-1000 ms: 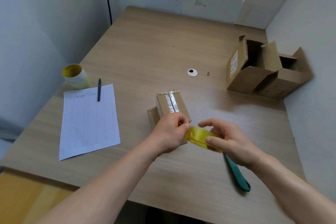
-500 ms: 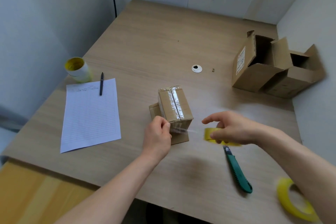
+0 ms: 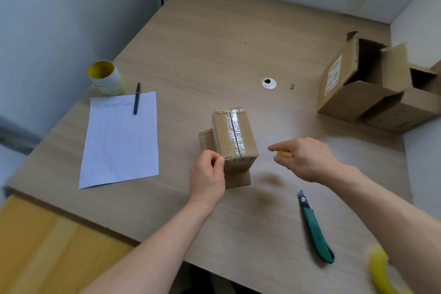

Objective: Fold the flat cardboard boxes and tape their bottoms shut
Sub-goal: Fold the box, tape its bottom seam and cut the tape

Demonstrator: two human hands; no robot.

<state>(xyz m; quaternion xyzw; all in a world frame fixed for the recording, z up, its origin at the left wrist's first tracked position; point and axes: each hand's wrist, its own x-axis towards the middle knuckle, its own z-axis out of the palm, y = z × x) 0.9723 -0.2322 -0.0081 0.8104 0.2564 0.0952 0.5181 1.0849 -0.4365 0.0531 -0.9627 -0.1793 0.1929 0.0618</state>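
A small cardboard box [image 3: 235,136] stands bottom-up near the table's middle, with clear tape along its seam. One of its flaps lies flat on the table below it. My left hand [image 3: 207,174] pinches something thin, likely the end of the tape, against the box's near left corner. To the right of the box, my right hand [image 3: 307,157] grips a yellow tape roll [image 3: 284,153], which my fingers mostly hide. Any clear tape between my hands is too faint to make out.
A green utility knife [image 3: 315,229] lies near the front edge. Two open folded boxes [image 3: 353,88] sit at the right wall. A lined sheet [image 3: 121,138], a pen [image 3: 136,98] and a taller tape roll [image 3: 105,76] are at the left. Another yellow roll [image 3: 379,272] shows at bottom right.
My right hand has drawn the yellow roll rightwards, away from my left hand. My left hand has shifted to the box's near left corner. The view has tilted down.
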